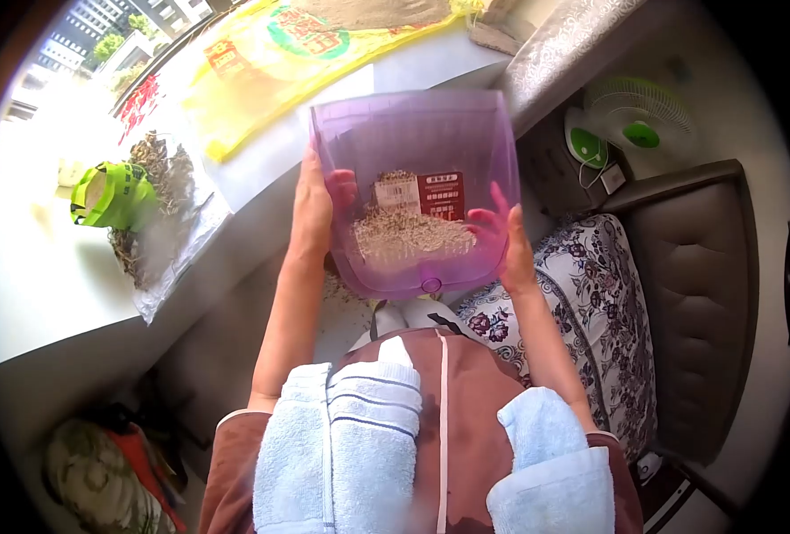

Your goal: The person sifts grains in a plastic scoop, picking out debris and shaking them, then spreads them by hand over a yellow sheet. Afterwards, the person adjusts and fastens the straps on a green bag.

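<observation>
Between my two hands is a see-through purple plastic scoop [417,165], shaped like a wide dustpan, with a small round hole at its near edge. My left hand [315,196] grips its left side, and my right hand [513,242] grips the right side; fingers of both show through the plastic. Inside, toward the near end, lies a heap of beige chaff-like bits [413,233]. A dark red and white printed label [439,194] shows behind the heap; I cannot tell whether it is inside or beneath the scoop.
A white ledge by the window holds a yellow printed bag [243,76], a green bag [113,194], dried brown plant pieces [168,169] and red bits [139,107]. To the right are a green fan [640,120], a flowered cushion [595,311] and a brown padded backrest [697,311].
</observation>
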Demonstrator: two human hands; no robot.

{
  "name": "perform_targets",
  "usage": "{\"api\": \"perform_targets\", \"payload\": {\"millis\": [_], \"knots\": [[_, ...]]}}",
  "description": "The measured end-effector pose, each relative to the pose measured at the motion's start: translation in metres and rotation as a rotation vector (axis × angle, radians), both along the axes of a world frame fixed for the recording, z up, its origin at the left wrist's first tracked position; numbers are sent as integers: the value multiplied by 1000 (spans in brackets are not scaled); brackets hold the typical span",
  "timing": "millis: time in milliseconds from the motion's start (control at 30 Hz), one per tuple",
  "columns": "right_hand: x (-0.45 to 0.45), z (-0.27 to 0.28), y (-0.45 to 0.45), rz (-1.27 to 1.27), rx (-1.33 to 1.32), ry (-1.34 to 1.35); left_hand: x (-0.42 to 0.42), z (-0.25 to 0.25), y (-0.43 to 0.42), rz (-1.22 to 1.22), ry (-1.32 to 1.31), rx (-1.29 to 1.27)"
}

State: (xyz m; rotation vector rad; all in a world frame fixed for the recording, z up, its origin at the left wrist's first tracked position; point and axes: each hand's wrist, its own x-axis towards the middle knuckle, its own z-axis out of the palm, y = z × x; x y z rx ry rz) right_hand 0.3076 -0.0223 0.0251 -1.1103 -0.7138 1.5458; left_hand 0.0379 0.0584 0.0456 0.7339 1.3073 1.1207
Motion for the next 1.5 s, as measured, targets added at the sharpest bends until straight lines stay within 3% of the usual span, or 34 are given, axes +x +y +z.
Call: {"api": "perform_targets", "payload": {"millis": [100, 133, 167, 267, 367, 433, 533, 633, 667, 733, 800, 867, 1067, 1167, 1233, 1300, 1367, 1400, 1433, 1500], "knots": [[-2, 80, -11, -23, 301, -106, 9, 69, -16, 21, -117, 228], [-4, 93, -16, -21, 431, -150, 10, 79, -22, 26, -148, 343], [6, 69, -16, -21, 560, -196, 13, 73, -23, 29, -192, 419], [16, -15, -26, -184, 231, -188, 21, -8, -16, -61, 10, 209], [29, -41, -54, -147, 100, -73, 33, -41, -40, -90, -3, 67], [33, -28, -63, -139, 21, 1, 41, -38, -48, -117, 9, -16], [42, 0, -55, -105, -128, -116, 48, -21, -36, -108, -3, -65], [31, 71, -58, -131, 69, -168, 51, 34, -31, -76, -67, -8], [34, 94, -55, -136, 182, -205, 50, 66, -40, -77, -121, 224], [39, 63, -54, -165, 459, -247, 52, 58, -45, -44, -192, 373], [54, -16, -60, -175, 233, -122, 61, 0, -39, -124, -23, 327], [52, -50, -76, -192, 53, -47, 63, -48, -49, -147, 35, 116], [69, -71, -98, -143, -113, -61, 79, -58, -55, -197, 90, -31], [75, -23, -89, -170, -67, -82, 89, -16, -39, -210, 67, 7], [69, 42, -90, -188, 97, -149, 90, 33, -45, -193, -26, 152], [64, 76, -95, -217, 310, -227, 95, 43, -44, -181, -103, 326], [75, 15, -98, -331, 314, -343, 101, 24, -49, -160, -162, 458], [80, -29, -103, -392, 317, -398, 104, -1, -52, -200, -112, 342], [90, -66, -112, -321, 135, -225, 108, -36, -53, -238, -64, 226], [81, -77, -126, -398, 35, -190, 117, -69, -56, -271, -18, 88]]}}
